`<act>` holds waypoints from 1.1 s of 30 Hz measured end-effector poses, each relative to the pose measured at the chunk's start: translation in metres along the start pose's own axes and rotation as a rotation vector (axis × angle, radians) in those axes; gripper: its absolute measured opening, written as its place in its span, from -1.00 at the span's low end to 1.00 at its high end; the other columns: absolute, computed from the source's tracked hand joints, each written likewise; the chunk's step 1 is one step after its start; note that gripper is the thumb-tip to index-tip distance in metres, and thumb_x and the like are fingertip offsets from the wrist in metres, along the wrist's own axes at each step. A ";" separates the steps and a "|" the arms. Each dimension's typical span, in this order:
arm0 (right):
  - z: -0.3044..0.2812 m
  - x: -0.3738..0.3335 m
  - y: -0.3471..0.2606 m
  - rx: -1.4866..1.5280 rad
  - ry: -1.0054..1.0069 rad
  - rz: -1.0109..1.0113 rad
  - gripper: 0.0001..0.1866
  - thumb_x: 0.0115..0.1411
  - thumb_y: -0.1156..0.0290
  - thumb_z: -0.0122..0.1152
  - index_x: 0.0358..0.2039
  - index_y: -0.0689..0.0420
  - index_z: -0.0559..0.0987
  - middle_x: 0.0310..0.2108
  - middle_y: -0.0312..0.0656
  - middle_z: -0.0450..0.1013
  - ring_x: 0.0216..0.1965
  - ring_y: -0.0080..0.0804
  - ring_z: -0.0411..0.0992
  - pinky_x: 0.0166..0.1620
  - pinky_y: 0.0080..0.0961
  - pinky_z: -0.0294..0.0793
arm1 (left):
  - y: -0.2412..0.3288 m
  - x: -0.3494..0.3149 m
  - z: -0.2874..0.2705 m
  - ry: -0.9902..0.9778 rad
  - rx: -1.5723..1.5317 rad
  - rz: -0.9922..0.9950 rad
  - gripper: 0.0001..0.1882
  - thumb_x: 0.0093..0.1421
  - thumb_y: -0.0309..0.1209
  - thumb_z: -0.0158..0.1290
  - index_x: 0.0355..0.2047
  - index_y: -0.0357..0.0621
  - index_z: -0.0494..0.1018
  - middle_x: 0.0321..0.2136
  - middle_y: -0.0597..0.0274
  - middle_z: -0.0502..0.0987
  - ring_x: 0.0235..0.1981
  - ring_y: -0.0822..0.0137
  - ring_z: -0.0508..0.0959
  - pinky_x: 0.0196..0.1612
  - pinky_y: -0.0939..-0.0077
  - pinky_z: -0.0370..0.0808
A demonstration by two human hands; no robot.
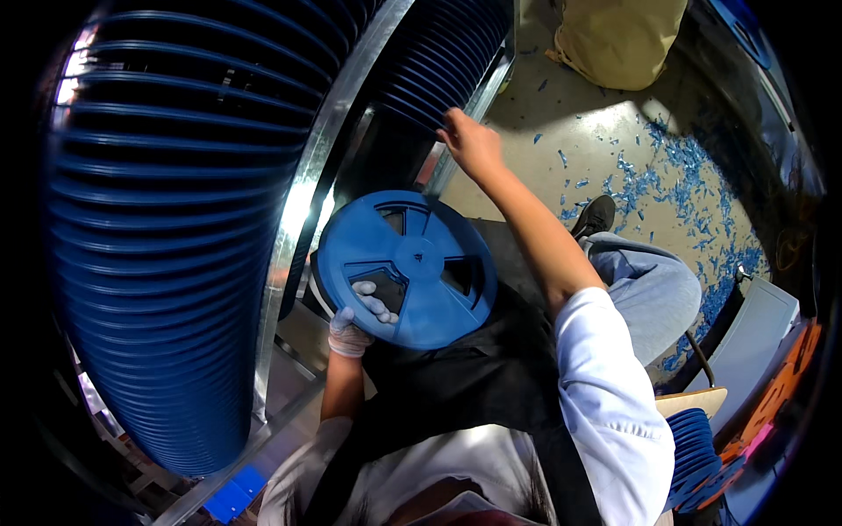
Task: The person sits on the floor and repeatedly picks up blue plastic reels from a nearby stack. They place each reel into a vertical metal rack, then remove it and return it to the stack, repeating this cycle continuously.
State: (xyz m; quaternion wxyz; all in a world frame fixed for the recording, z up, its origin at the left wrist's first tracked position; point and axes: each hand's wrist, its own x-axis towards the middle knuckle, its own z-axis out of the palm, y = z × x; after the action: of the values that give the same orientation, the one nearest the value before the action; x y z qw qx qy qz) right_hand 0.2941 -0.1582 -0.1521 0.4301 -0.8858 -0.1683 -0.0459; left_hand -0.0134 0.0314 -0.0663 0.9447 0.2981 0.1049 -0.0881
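A round blue plastic reel [418, 258] with cut-out windows rests tilted over my lap, against my black apron [456, 377]. In a whitish glove, my left hand [353, 326] grips its lower left rim. The thumb lies outside, and the gloved fingers show through one window. My bare right hand [472, 145] is raised past the reel's far side, beside the metal edge of a rack. Its fingers are curled together, and whatever they may hold is hidden.
Long rows of stacked blue reels [167, 263] fill the metal-framed rack [303, 193] at left. Blue scraps [649, 175] litter the floor at right, and a tan sack [618, 39] stands at the far side. Nearer right are a pale panel [745, 337] and more blue reels [693, 456].
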 end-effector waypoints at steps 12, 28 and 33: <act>-0.046 -0.229 0.032 0.988 -0.381 0.786 -0.49 0.24 0.35 0.11 0.15 0.29 0.28 0.00 -0.14 0.38 0.00 -0.41 0.33 0.12 -0.49 0.26 | 0.000 0.000 0.003 -0.128 -0.029 0.017 -0.52 0.16 -0.30 0.04 0.01 -0.34 0.26 -0.55 0.13 0.47 -0.51 0.22 0.47 -0.24 0.18 0.44; -0.191 -0.223 -0.043 0.631 -0.109 0.270 -0.25 0.13 0.44 0.14 0.32 0.02 0.10 0.30 0.02 0.06 0.29 -0.22 0.08 0.24 -0.39 0.11 | -0.013 -0.009 0.019 0.233 0.109 0.085 -0.51 0.17 -0.43 0.10 0.10 -0.23 0.25 -0.20 0.05 0.53 -0.33 0.23 0.61 -0.28 0.21 0.61; -0.209 -0.224 -0.048 0.262 -0.382 0.021 -0.19 -0.01 0.19 0.31 0.28 -0.10 0.22 0.38 0.08 -0.36 0.36 0.09 -0.17 0.30 -0.17 0.00 | -0.012 -0.016 0.014 0.189 0.054 0.089 -0.54 0.19 -0.47 0.07 0.09 -0.24 0.26 -0.21 0.06 0.55 -0.32 0.21 0.60 -0.28 0.20 0.60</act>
State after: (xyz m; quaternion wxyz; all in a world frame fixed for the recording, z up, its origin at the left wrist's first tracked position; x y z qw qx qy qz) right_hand 0.0807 -0.3514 -0.0363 0.5022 -0.8167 -0.2420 0.1492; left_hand -0.0291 0.0158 -0.0578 0.9252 0.3346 0.1777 -0.0204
